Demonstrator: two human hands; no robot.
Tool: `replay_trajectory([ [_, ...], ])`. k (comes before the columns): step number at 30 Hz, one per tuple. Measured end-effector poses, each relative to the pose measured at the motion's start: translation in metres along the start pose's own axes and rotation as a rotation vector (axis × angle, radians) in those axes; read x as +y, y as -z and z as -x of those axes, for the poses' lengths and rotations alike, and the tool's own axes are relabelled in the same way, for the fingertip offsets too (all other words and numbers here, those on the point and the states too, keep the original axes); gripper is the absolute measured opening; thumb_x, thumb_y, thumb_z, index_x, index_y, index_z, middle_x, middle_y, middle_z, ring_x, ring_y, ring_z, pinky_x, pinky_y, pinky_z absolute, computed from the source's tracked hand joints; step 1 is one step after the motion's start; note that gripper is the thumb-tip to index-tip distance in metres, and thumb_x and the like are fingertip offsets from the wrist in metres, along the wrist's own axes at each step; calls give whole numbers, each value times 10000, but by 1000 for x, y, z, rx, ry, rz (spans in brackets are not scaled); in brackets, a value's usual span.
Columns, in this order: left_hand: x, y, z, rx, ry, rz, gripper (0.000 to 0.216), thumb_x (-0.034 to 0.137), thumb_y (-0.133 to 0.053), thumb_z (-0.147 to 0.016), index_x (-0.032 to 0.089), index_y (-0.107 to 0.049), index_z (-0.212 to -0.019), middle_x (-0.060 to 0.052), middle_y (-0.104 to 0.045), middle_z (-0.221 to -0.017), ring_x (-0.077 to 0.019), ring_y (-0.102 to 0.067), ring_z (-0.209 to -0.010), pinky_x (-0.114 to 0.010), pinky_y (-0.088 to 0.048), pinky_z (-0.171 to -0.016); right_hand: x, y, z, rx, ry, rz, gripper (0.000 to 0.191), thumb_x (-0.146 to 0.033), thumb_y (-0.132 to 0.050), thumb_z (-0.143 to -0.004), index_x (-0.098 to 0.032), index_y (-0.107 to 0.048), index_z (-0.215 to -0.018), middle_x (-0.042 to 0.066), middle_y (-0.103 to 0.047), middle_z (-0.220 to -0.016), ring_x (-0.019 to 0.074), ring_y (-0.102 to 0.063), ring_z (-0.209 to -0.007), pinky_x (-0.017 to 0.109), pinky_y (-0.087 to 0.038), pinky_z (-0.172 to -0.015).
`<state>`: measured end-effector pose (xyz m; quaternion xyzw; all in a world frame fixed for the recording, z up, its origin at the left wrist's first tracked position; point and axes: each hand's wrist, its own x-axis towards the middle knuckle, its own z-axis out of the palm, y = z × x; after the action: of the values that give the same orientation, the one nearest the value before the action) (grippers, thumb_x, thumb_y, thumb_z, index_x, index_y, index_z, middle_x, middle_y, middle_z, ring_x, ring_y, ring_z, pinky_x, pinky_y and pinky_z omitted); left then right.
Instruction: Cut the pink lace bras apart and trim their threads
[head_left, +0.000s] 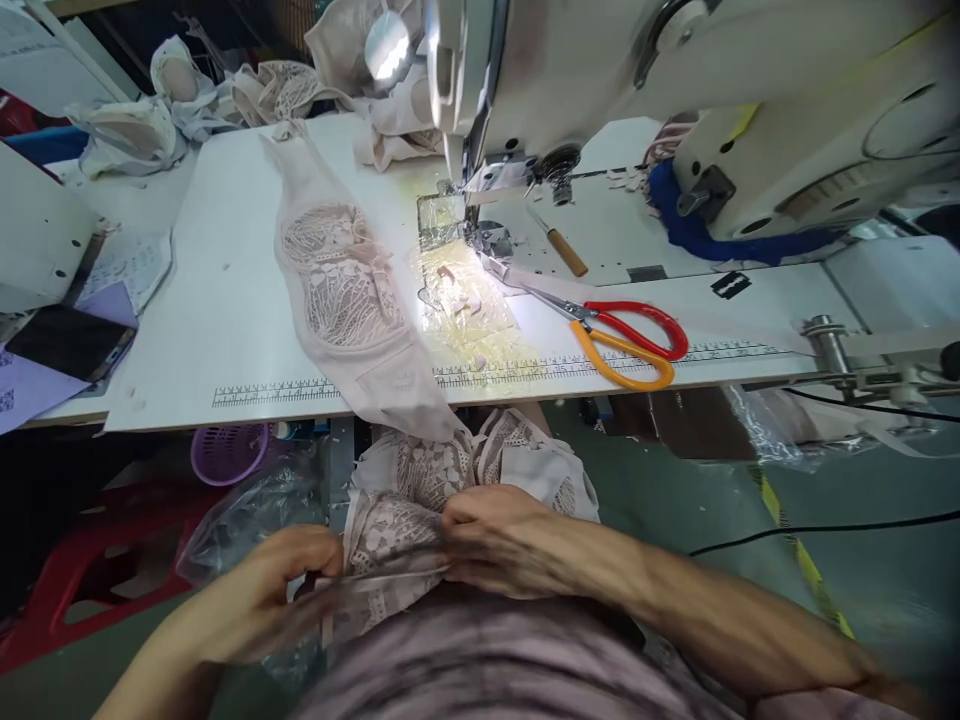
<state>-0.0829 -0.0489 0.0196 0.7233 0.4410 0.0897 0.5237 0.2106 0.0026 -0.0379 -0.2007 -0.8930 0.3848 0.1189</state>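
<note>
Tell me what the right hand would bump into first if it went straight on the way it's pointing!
Probably the beige, patterned lace bra cup: the right hand points leftward across the picture, and the cup lies just past its knuckles. Depth is hard to judge.

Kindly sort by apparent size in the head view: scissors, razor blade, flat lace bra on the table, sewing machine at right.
1. Sewing machine, though cut by the frame
2. Flat lace bra
3. Scissors
4. Razor blade
</note>
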Motion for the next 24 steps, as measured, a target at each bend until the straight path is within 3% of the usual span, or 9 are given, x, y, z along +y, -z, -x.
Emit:
replay_trajectory([
  [2,2,-4,4,-163,-45,-6,277,274,-437,-992,229,-410,-719,22,-493,-666,-153,-456,-615,-263,-363,-596,-6,5,4,-70,12,7,149,-334,-738,-914,-194,-712,-869,4,-647,-802,142,-534,-645,268,-385,-580],
  [4,3,-13,7,-233,-75,98,288,295,-413,-996,237,-361,-719,27,-448,-653,-160,-427,-604,-288,-336,-588,-9,10,9,-92,10,-17,149,-317,-697,-943,-194,-714,-860,28,-674,-869,157,-574,-712,272,-426,-620],
  [8,3,-41,17,-146,-110,351,392,454,-327,-1042,247,-266,-715,37,-328,-644,-176,-373,-601,-330,-328,-608,-7,12,27,25,129,-166,251,-303,-589,-1000,-192,-713,-813,104,-695,-1135,237,-614,-1113,337,-497,-947],
  [11,1,-64,24,-62,-157,505,406,489,-320,-1045,250,-240,-727,48,-270,-633,-175,-348,-581,-346,-312,-608,-5,9,46,73,180,-231,273,-315,-570,-1013,-198,-711,-810,113,-690,-1193,264,-501,-1347,400,-352,-1180],
  [13,0,-77,27,-18,-157,597,411,483,-344,-1041,249,-239,-720,51,-257,-615,-170,-352,-564,-344,-313,-597,-6,4,59,68,125,-258,256,-311,-573,-1012,-203,-710,-825,106,-698,-1143,252,-468,-1388,400,-275,-1234],
  [16,-1,-86,28,24,-151,671,416,475,-362,-1041,247,-241,-716,51,-265,-601,-162,-370,-555,-330,-327,-585,-8,-6,71,89,41,-366,238,-312,-572,-1014,-199,-704,-851,93,-693,-1026,231,-457,-1390,352,-282,-1233],
  [21,2,-74,32,73,-134,497,387,421,-402,-1037,245,-371,-693,23,-417,-603,-170,-478,-577,-309,-428,-605,-9,-12,65,180,56,-394,242,-305,-568,-1031,-176,-690,-867,106,-676,-1010,234,-491,-1351,362,-360,-1182],
  [24,7,-61,36,231,-91,198,264,289,-508,-986,256,-590,-737,-36,-598,-675,-220,-595,-672,-345,-519,-700,-10,-3,49,212,79,-335,292,-361,-569,-1036,-174,-698,-853,123,-692,-1086,243,-554,-1288,423,-373,-1169],
])
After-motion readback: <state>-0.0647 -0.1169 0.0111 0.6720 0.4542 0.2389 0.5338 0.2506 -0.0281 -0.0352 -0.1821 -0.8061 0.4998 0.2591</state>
